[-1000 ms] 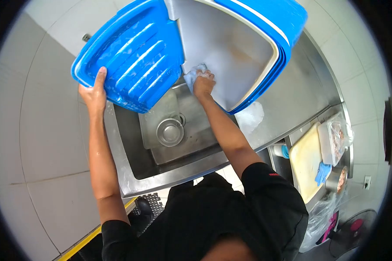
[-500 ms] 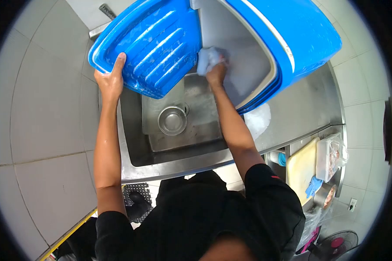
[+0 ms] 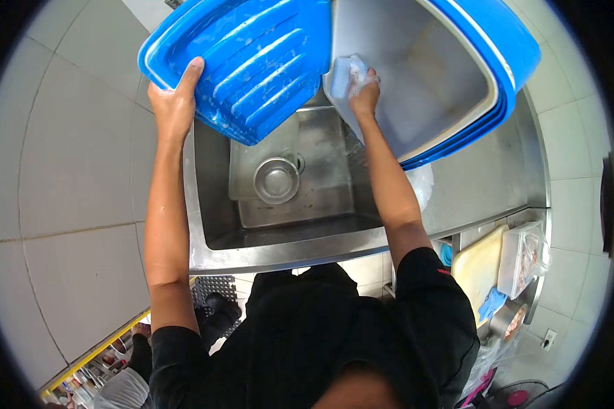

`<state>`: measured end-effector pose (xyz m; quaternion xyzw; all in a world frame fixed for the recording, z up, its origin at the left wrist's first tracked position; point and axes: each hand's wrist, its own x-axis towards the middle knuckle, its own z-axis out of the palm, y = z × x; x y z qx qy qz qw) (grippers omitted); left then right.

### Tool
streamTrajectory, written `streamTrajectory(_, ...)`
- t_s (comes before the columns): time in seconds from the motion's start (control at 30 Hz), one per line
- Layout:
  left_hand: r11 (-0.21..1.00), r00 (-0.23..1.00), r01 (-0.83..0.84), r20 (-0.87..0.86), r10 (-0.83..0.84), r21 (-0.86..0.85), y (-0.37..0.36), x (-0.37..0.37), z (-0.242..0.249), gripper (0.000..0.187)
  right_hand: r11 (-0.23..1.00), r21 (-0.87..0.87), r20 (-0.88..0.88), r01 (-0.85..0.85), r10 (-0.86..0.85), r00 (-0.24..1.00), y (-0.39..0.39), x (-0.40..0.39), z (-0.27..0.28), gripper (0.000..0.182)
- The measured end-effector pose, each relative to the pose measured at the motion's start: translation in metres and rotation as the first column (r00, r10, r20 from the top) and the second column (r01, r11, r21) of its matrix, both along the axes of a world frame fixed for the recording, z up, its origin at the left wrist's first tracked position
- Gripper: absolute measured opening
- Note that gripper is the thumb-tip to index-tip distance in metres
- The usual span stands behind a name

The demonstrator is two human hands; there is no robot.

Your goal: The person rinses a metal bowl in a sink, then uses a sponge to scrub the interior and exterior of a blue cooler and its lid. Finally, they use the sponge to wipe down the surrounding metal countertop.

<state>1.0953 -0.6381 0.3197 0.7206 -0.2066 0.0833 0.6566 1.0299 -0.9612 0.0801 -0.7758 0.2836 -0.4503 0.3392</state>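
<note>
A blue cooler box (image 3: 433, 75) with a pale inside lies tipped beside and partly over the sink, its opening towards me. Its ribbed blue lid (image 3: 259, 71), wet with suds, hangs open on the left. My left hand (image 3: 172, 109) grips the lid's outer edge, thumb on the inner face. Inside the box near the hinge side, my right hand (image 3: 366, 95) is closed on a light blue scrubbing cloth (image 3: 343, 76), pressed to the inner wall. White foam covers part of the cloth and fingers.
Below is a steel sink (image 3: 215, 198) holding a round metal bowl (image 3: 276, 180). Something white (image 3: 423, 184) lies under the box on the steel counter (image 3: 471, 184). At right are a cutting board (image 3: 477, 266), a plastic container (image 3: 523, 255) and a metal pot (image 3: 506, 320).
The cooler box has shifted right and its opening now faces me more. My right hand with the cloth has moved right and slightly up. My left hand keeps hold of the lid.
</note>
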Motion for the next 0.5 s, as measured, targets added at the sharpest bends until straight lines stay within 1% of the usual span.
streamTrajectory(0.07,1.0,0.999,0.0,0.033,0.0,0.02,-0.001,-0.003,0.004,0.053,0.999,-0.031,-0.118,-0.014,0.011,0.993,0.001,-0.008,0.007,0.025)
streamTrajectory(0.1,0.999,0.996,-0.039,0.079,0.038,0.018,-0.003,-0.004,0.005,0.049,0.998,-0.061,-0.171,-0.016,0.005,0.985,-0.008,-0.008,-0.001,0.029)
streamTrajectory(0.13,0.998,0.996,-0.054,0.078,0.053,0.014,-0.004,-0.001,0.005,0.049,0.997,-0.065,-0.173,-0.031,0.019,0.985,-0.019,-0.013,-0.008,0.029)
streamTrajectory(0.2,0.997,0.998,-0.013,0.059,0.008,0.072,-0.003,0.01,0.003,0.042,0.987,-0.124,-0.287,-0.104,0.064,0.956,-0.032,-0.017,-0.011,0.039)
streamTrajectory(0.23,0.999,0.997,0.001,0.079,-0.005,0.048,-0.003,0.011,-0.002,0.04,0.983,-0.129,-0.284,-0.129,0.087,0.955,-0.036,-0.019,-0.012,0.039)
streamTrajectory(0.27,1.0,0.994,0.012,0.106,-0.015,0.023,-0.003,0.012,-0.002,0.039,0.975,-0.142,-0.35,-0.173,0.114,0.93,-0.04,-0.019,-0.008,0.038)
streamTrajectory(0.3,0.997,0.996,-0.003,0.093,-0.004,0.073,-0.001,0.018,-0.006,0.043,0.966,-0.148,-0.415,-0.214,0.136,0.9,-0.046,-0.016,-0.007,0.037)
streamTrajectory(0.33,0.997,0.994,-0.053,0.101,0.047,0.057,-0.004,0.019,-0.009,0.042,0.957,-0.149,-0.437,-0.25,0.163,0.885,-0.055,-0.013,-0.009,0.035)
streamTrajectory(0.37,0.999,0.998,-0.026,0.066,0.023,0.048,-0.004,0.024,-0.014,0.044,0.945,-0.153,-0.459,-0.289,0.191,0.868,-0.064,-0.007,-0.012,0.034)
streamTrajectory(0.4,1.0,0.998,-0.003,0.068,0.002,0.016,-0.01,0.031,-0.021,0.049,0.93,-0.152,-0.46,-0.335,0.234,0.856,-0.065,-0.01,-0.003,0.032)
streamTrajectory(0.43,0.998,0.998,0.035,0.049,-0.038,0.058,-0.015,0.026,-0.015,0.031,0.918,-0.091,-0.395,-0.385,0.322,0.86,-0.069,-0.009,-0.001,0.03)
streamTrajectory(0.47,0.999,0.996,0.015,0.087,-0.019,0.053,-0.017,0.025,-0.013,0.034,0.922,-0.229,-0.38,-0.313,0.211,0.901,-0.087,0.002,-0.026,0.028)
streamTrajectory(0.5,0.999,0.981,0.032,0.192,-0.024,-0.036,-0.024,0.029,-0.017,0.035,0.922,-0.154,-0.346,-0.356,0.287,0.893,-0.06,-0.009,0.005,0.026)
